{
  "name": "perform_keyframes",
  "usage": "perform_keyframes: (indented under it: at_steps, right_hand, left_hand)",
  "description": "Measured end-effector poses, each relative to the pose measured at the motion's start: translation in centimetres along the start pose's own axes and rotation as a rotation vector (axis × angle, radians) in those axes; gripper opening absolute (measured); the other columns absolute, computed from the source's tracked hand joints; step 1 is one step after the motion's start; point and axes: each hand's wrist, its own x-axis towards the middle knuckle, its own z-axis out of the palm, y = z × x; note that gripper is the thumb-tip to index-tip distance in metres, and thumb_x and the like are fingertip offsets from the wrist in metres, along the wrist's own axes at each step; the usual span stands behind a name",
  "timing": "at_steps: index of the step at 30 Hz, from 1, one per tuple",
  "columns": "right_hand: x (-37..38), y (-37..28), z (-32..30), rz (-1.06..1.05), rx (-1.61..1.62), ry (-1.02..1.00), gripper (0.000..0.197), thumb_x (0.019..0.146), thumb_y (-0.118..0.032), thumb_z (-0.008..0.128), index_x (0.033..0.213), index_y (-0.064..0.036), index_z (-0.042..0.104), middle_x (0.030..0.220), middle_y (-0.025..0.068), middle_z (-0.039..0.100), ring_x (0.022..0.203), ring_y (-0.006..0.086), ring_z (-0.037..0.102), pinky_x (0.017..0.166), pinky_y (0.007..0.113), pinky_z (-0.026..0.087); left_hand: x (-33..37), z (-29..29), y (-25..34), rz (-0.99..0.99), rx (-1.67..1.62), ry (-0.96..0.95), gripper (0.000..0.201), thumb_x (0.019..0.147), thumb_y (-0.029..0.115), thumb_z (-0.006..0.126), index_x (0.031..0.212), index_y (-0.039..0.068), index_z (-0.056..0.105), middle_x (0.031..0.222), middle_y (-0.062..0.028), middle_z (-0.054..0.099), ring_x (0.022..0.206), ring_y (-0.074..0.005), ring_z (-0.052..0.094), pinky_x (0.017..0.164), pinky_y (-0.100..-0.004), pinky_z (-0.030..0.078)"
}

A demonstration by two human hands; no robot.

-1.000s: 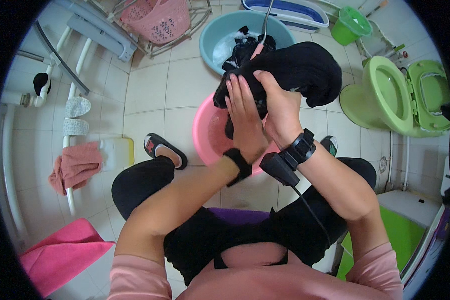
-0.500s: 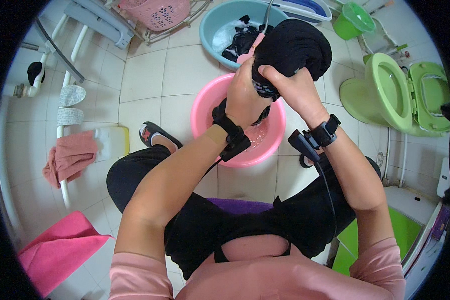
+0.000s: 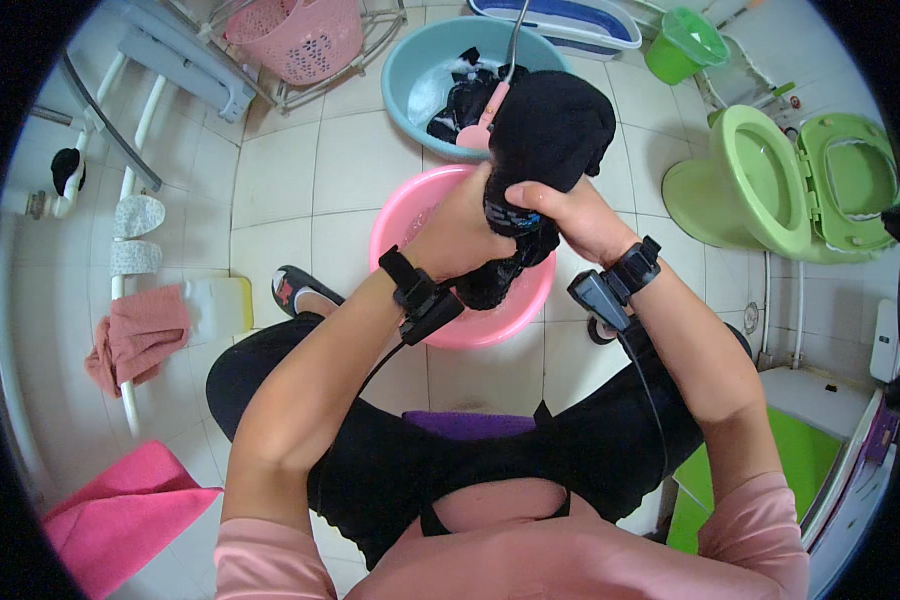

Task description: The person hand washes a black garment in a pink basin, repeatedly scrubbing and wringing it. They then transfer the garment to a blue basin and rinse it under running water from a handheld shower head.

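Both my hands are closed on a bunched black garment [image 3: 550, 130] with a patterned band, held above a pink basin [image 3: 385, 225]. My left hand [image 3: 460, 230] grips it from the left, and my right hand [image 3: 582, 222] from the right with the thumb laid across the band. A thick bundle of the cloth rises beyond the hands, while a darker end hangs down over the basin. Water shows in the basin beside the cloth. Just past my left hand, a pink shower head [image 3: 482, 122] on a metal hose lies over the edge of a blue basin [image 3: 395, 75].
Soapy black clothes [image 3: 460, 100] lie in the blue basin. A green toilet [image 3: 760, 180] stands at the right, a green bucket [image 3: 675, 50] farther back. The back left holds a pink laundry basket [image 3: 310, 45]. Cloths [image 3: 145, 330] hang on a pipe at the left.
Both hands have come down toward me with the garment. Its upper bundle looks narrower, and more of its lower end shows hanging below the hands. The whole view has shifted slightly.
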Motion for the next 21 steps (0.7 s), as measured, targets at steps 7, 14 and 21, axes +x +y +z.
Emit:
perform_keyframes:
  at_steps: [7, 14, 21]
  right_hand:
    - [-0.4, 1.6, 1.5, 0.144, 0.345, 0.261, 0.031, 0.085, -0.005, 0.073, 0.115, -0.0002, 0.065, 0.108, 0.0055, 0.068, 0.096, 0.0169, 0.068, 0.085, 0.033, 0.056]
    - [1.2, 2.0, 2.1, 0.142, 0.621, 0.675, 0.019, 0.086, -0.010, 0.075, 0.097, 0.0041, 0.068, 0.094, 0.0084, 0.071, 0.078, 0.0205, 0.070, 0.074, 0.036, 0.058]
    - [1.5, 1.4, 2.8, 0.222, 0.766, 0.689, 0.032, 0.091, -0.024, 0.075, 0.111, -0.0007, 0.068, 0.104, 0.0103, 0.074, 0.090, 0.0239, 0.073, 0.083, 0.039, 0.058]
  left_hand:
    - [0.2, 0.2, -1.9, 0.233, 0.394, 0.170, 0.091, 0.063, 0.007, 0.086, 0.144, 0.001, 0.043, 0.137, -0.0205, 0.052, 0.130, -0.0380, 0.051, 0.108, -0.0440, 0.045]
    - [-2.2, 3.8, -1.4, 0.231, 0.865, 0.505, 0.110, 0.064, 0.020, 0.092, 0.154, 0.002, 0.031, 0.152, -0.0275, 0.034, 0.144, -0.0471, 0.032, 0.122, -0.0558, 0.025]
    - [-2.4, 6.4, -2.9, 0.271, 0.951, 0.588, 0.127, 0.067, 0.043, 0.091, 0.163, 0.003, 0.017, 0.164, -0.0363, 0.013, 0.153, -0.0567, 0.012, 0.123, -0.0653, 0.014]
